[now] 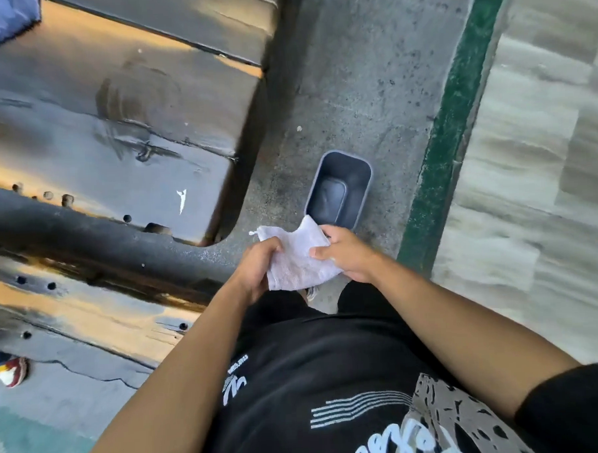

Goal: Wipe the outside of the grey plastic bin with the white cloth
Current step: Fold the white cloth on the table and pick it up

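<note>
The grey plastic bin (357,176) stands upright and open on the concrete floor, just beyond my hands, with nothing inside it. The white cloth (294,257) is stretched between both hands above the floor, its top corner overlapping the bin's near rim in the view. My left hand (258,265) grips the cloth's left edge with curled fingers. On the cloth's right side, my right hand (347,255) pinches it with the thumb on top. Neither hand touches the bin.
A large dark, worn bench or table (115,131) with holes fills the left side. A green painted strip (451,134) runs along the floor right of the bin, with a pale tiled surface (544,147) beyond. A shoe (12,372) lies at far left.
</note>
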Motion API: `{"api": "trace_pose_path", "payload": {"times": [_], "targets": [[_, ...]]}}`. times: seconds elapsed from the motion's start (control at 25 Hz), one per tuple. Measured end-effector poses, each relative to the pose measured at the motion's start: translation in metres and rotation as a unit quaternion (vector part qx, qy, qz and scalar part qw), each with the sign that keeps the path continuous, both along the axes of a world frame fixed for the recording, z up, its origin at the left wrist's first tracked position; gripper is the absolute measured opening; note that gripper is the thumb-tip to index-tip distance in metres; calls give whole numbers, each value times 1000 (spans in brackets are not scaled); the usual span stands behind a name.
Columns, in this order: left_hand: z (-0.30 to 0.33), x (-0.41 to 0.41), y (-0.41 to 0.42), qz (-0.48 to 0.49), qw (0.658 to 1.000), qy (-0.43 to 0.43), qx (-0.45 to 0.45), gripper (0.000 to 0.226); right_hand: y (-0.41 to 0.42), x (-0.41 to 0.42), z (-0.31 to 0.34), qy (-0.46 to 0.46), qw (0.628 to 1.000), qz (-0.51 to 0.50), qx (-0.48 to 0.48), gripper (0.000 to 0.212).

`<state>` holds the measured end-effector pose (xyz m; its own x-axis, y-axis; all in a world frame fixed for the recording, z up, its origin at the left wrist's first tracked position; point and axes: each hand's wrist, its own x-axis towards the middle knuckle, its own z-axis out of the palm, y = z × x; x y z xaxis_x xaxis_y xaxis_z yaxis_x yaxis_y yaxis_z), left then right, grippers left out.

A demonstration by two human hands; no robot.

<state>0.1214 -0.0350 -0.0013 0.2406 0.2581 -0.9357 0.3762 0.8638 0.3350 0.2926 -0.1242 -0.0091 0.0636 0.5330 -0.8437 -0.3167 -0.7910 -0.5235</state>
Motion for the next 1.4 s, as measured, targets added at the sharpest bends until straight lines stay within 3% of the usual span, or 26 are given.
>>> {"api": "trace_pose_path", "payload": {"times": [0.32, 0.52, 0.6, 0.64, 0.76, 0.88, 1.08, 1.4], "targets": [[-16, 106, -115, -165, 979, 59, 101, 25, -143, 45, -31, -38, 993, -104, 31, 70], [-28, 157, -195, -254, 955, -7, 154, 7, -212, 65, -52, 96, 953, -279, 71, 39], [-36, 169, -211, -265, 952, -22, 152, 15, -228, 72, -62, 128, 926, -351, 57, 46], [-39, 173, -215, -271, 951, -29, 148, 23, -233, 75, -67, 124, 917, -376, 44, 47], [-53, 177, -217, -295, 944, -50, 137, 40, -243, 81, -85, 47, 909, -413, 27, 21], [-71, 172, -208, -262, 957, -40, 115, 42, -237, 84, -101, 16, 906, -424, 12, 10], [-138, 158, -170, -239, 964, 2, 121, 35, -215, 96, -154, -38, 909, -415, -7, 29], [-306, 191, -124, -247, 940, 77, 222, 20, -183, 126, -287, -149, 904, -401, -6, 17]]}}
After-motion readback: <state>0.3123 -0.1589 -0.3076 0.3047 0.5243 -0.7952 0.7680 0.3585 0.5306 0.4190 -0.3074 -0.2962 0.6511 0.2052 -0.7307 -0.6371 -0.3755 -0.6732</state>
